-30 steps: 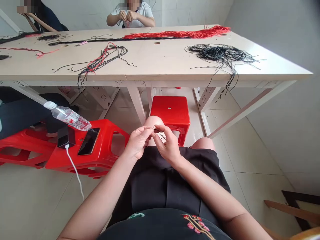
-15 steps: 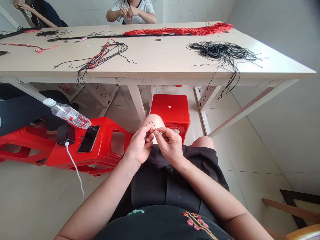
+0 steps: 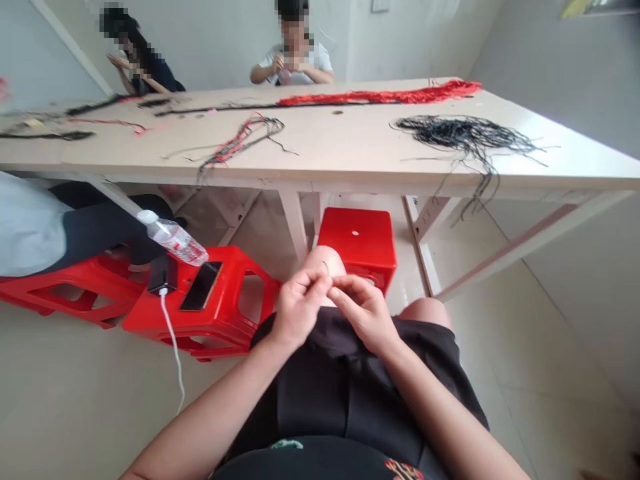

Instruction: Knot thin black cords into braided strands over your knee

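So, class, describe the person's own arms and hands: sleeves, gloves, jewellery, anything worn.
The left arm and right arm are bare, with no sleeves in view. The left hand and right hand wear no gloves; no watch, bracelet or ring shows.

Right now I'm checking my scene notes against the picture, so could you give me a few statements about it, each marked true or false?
1. The left hand and right hand meet fingertip to fingertip over the knee, pinching what looks like a thin dark strand. True.
2. The phone lies on the table. False: it lies on the tipped red stool on the floor.
3. A water bottle lies on its side on that stool, near the phone. True.
4. The black cords are piled on the floor. False: they lie on the table, with some ends hanging over its edge.
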A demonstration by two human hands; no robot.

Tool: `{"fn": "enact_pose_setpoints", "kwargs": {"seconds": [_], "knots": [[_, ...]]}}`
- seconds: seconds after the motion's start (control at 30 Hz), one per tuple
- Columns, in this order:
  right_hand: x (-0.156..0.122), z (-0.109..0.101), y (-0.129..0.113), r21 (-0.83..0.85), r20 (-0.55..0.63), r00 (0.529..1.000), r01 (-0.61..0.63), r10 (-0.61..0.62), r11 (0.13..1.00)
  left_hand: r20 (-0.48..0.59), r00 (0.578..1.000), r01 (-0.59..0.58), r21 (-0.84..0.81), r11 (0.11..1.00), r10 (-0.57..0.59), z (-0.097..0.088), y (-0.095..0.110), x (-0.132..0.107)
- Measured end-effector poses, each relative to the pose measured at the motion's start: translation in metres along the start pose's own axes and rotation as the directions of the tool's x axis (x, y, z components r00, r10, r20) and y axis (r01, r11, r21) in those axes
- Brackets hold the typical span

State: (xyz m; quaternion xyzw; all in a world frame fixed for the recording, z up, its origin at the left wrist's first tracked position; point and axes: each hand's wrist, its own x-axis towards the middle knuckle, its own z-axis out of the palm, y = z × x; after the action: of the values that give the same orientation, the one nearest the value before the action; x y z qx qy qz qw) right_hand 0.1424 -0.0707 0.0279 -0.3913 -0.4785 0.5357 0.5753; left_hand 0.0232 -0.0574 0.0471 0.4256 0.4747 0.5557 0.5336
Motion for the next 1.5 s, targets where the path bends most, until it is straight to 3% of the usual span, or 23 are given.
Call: {"fn": "enact_pose_setpoints", "kwargs": {"seconds": [0.07,0.13,0.23,0.3,0.37,0.57,0.77,0.93,1.03,1.13,1.3,1.4,1.5], "knots": [[-0.003,0.000,-0.001,0.051,0.007,0.997,-0.079,0.079,0.996,0.023,0.999,0.033,0.023,0.999,-0.034,-0.001,0.003,-0.005],[-0.006,0.000,0.002,0.101,0.023,0.989,-0.150,0.148,0.983,0.067,0.987,0.146,-0.006,0.989,-0.145,-0.003,0.006,-0.010],[-0.008,0.001,0.007,0.205,0.077,0.968,-0.248,0.237,0.947,0.148,0.933,0.345,-0.114,0.932,-0.328,-0.005,0.012,-0.017],[-0.009,0.003,0.009,0.249,0.086,0.959,-0.284,0.270,0.926,0.196,0.900,0.422,-0.175,0.889,-0.389,-0.006,0.014,-0.020],[-0.011,0.004,0.009,0.257,0.054,0.959,-0.281,0.277,0.925,0.222,0.901,0.413,-0.175,0.894,-0.372,-0.006,0.014,-0.024],[-0.014,0.002,0.005,0.087,-0.015,0.988,-0.152,0.154,0.985,0.245,0.955,0.183,-0.053,0.982,-0.165,-0.014,0.009,-0.026],[-0.016,0.001,0.008,-0.074,0.033,0.997,-0.066,0.069,0.995,0.317,0.935,0.148,0.061,0.987,-0.159,-0.028,0.014,-0.020],[-0.021,0.006,0.013,-0.112,-0.019,0.996,-0.089,0.088,0.990,0.247,0.966,0.063,0.067,0.996,-0.078,-0.025,0.017,-0.022],[-0.024,0.011,0.008,-0.081,-0.040,0.995,-0.096,0.093,0.992,0.214,0.967,0.153,-0.039,0.987,-0.141,-0.021,0.017,-0.026],[-0.026,0.013,0.003,-0.044,-0.020,0.996,-0.089,0.089,0.995,0.214,0.933,0.330,-0.182,0.926,-0.290,-0.019,0.016,-0.030],[-0.023,0.011,0.007,0.053,0.016,0.982,-0.187,0.187,0.981,0.227,0.892,0.448,-0.338,0.828,-0.391,-0.019,0.010,-0.031],[-0.020,0.011,0.007,0.138,0.035,0.964,-0.266,0.263,0.954,0.267,0.873,0.482,-0.352,0.802,-0.407,-0.019,0.008,-0.029],[-0.016,0.012,0.002,0.273,0.006,0.951,-0.299,0.309,0.915,0.242,0.910,0.405,-0.339,0.849,-0.337,-0.018,0.012,-0.027]]}}
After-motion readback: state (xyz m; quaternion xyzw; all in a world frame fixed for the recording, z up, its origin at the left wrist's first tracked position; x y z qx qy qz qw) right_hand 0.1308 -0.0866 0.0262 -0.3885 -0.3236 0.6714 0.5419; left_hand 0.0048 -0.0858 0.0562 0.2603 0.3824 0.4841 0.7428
